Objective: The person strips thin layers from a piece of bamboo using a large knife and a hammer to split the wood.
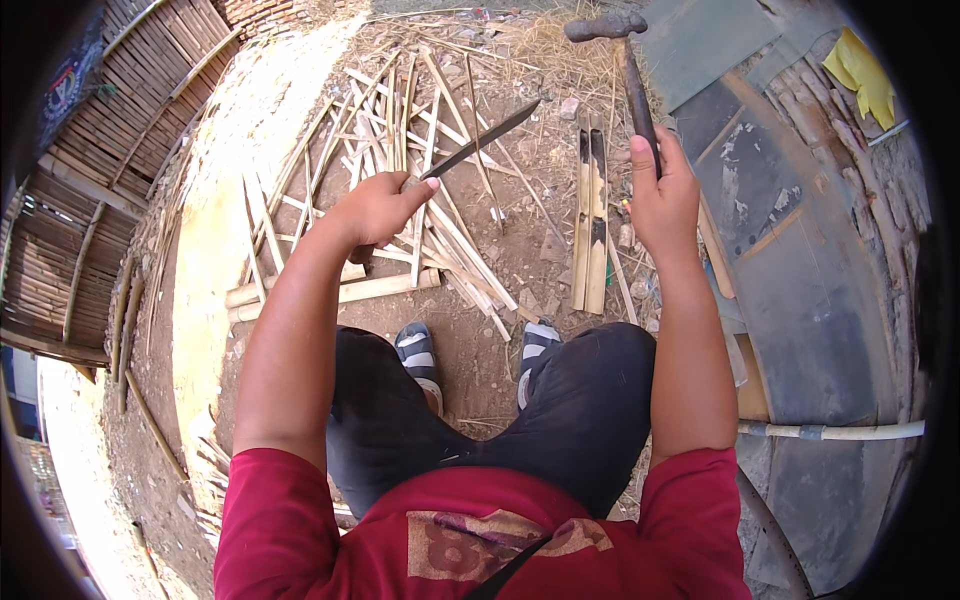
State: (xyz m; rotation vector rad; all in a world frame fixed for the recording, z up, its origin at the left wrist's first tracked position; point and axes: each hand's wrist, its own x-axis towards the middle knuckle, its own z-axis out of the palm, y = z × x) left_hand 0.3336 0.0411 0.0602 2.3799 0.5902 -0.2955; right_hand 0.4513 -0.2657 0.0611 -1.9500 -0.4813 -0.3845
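My left hand (382,212) is closed round the handle of a long-bladed knife (482,140), its dark blade slanting up and to the right. In my right hand (664,200) a hammer (636,90) stands with its dark handle gripped near the lower end and its rusty head (605,27) at the top. The two tools are apart. Below and between them, split bamboo pieces (590,230) lie side by side on the ground, partly blackened inside. Under the knife spreads a loose heap of thin bamboo strips (400,130).
Bamboo poles (385,288) lie before my feet on the dirt ground (460,370). Grey sheets (800,280) cover the right side, with a pale pole (850,431) across them and a yellow cloth (860,75) beyond. A slatted bamboo structure (65,250) stands at the left.
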